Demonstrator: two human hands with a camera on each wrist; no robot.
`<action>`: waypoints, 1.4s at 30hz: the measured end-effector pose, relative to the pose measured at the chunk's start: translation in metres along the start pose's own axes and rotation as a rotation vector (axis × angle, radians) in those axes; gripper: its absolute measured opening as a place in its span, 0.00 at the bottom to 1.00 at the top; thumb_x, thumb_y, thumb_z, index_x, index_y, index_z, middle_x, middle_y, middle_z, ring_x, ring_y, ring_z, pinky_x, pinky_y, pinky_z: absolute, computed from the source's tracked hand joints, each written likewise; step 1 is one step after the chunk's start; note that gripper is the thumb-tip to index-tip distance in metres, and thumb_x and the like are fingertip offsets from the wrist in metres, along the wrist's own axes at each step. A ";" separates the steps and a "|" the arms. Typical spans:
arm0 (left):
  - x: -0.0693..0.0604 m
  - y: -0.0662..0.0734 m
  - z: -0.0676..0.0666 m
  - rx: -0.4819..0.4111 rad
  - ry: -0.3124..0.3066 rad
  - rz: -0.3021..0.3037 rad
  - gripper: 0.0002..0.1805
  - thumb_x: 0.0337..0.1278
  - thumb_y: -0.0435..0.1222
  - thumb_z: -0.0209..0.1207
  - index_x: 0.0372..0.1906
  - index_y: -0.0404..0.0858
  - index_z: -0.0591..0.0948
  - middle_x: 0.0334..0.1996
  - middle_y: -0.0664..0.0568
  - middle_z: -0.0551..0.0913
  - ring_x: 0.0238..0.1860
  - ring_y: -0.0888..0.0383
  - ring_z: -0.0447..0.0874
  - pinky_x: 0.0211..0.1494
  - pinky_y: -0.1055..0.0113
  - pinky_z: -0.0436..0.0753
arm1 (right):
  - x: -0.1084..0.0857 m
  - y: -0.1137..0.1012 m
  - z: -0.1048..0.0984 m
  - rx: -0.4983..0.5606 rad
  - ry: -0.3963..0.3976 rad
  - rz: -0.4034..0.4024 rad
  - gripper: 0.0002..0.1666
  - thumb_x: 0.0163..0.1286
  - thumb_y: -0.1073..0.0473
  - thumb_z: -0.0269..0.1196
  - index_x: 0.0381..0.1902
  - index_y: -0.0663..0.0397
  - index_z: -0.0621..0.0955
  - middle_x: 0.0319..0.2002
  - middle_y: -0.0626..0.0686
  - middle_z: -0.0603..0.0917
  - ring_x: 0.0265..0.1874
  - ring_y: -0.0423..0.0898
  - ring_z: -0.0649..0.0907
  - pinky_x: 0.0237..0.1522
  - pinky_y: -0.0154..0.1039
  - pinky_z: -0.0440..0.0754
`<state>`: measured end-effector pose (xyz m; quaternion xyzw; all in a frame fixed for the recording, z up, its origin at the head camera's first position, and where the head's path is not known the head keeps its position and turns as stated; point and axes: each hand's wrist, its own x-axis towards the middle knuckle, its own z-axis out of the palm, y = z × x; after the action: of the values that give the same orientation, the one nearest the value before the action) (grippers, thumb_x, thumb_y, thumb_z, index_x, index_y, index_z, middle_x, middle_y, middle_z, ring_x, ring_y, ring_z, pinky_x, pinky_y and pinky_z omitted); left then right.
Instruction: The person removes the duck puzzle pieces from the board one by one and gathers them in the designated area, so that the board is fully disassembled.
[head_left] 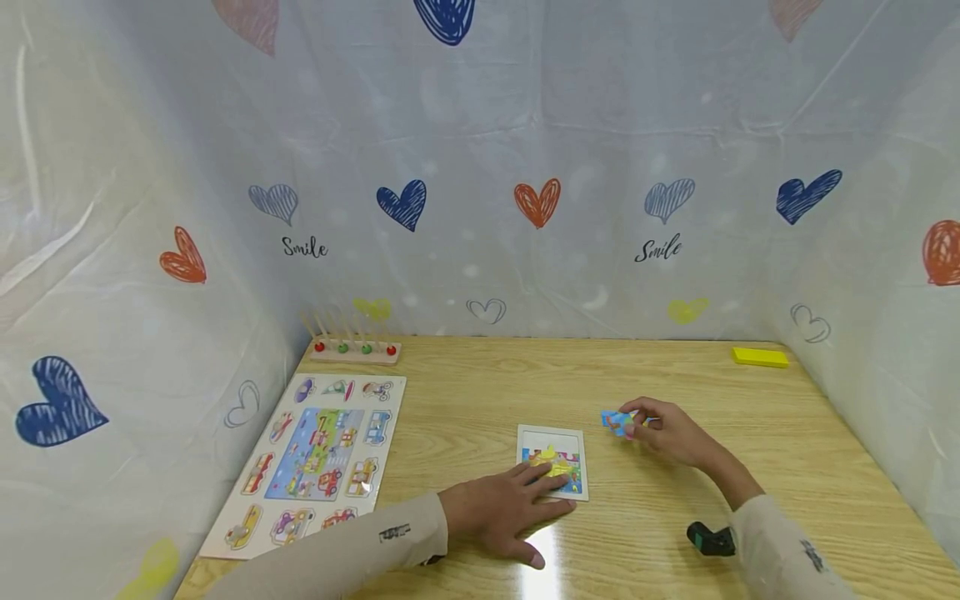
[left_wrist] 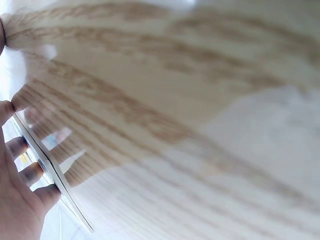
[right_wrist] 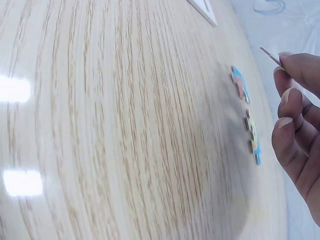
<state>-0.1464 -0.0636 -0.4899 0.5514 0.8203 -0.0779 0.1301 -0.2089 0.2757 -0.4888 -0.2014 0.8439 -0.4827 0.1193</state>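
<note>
A small white-framed puzzle tray point(head_left: 587, 467) lies on the table, its lower part filled with colourful pieces and its upper part bare. My left hand point(head_left: 510, 510) rests with spread fingers over the tray's lower left; in the left wrist view the fingers point(left_wrist: 31, 172) touch the tray's edge point(left_wrist: 65, 187). To the right of the tray, my right hand point(head_left: 671, 433) pinches a thin puzzle piece point(right_wrist: 271, 57) between thumb and finger. Below that hand, two blue-edged pieces point(right_wrist: 240, 84) point(right_wrist: 253, 137) lie on the table in the right wrist view.
A large vehicle puzzle board point(head_left: 397, 417) lies at the left. Behind it stands a wooden peg rack point(head_left: 356, 354) with red and green beads. A yellow block point(head_left: 760, 357) is at the back right, and a black object point(head_left: 710, 540) lies beside my right sleeve.
</note>
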 end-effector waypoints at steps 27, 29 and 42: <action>0.002 0.000 0.003 0.022 0.013 0.001 0.44 0.67 0.71 0.35 0.82 0.58 0.45 0.83 0.54 0.41 0.82 0.47 0.41 0.81 0.54 0.52 | -0.023 0.028 -0.030 -0.042 0.123 0.105 0.20 0.75 0.62 0.60 0.60 0.68 0.75 0.33 0.58 0.77 0.17 0.37 0.71 0.19 0.34 0.72; 0.002 0.000 0.003 0.029 0.013 0.001 0.44 0.67 0.71 0.35 0.82 0.58 0.45 0.83 0.54 0.41 0.82 0.47 0.42 0.81 0.55 0.52 | -0.024 0.029 -0.032 -0.046 0.130 0.102 0.21 0.75 0.62 0.60 0.60 0.69 0.75 0.33 0.57 0.77 0.16 0.36 0.70 0.18 0.34 0.72; 0.001 0.000 0.002 0.032 0.021 0.012 0.44 0.68 0.70 0.35 0.82 0.57 0.47 0.83 0.53 0.42 0.82 0.47 0.42 0.81 0.55 0.52 | -0.024 0.038 -0.039 -0.136 0.159 0.140 0.21 0.75 0.64 0.60 0.60 0.70 0.75 0.33 0.57 0.81 0.18 0.40 0.74 0.20 0.35 0.75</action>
<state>-0.1467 -0.0631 -0.4923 0.5593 0.8168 -0.0846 0.1131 -0.2117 0.3335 -0.5016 -0.1110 0.8935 -0.4292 0.0715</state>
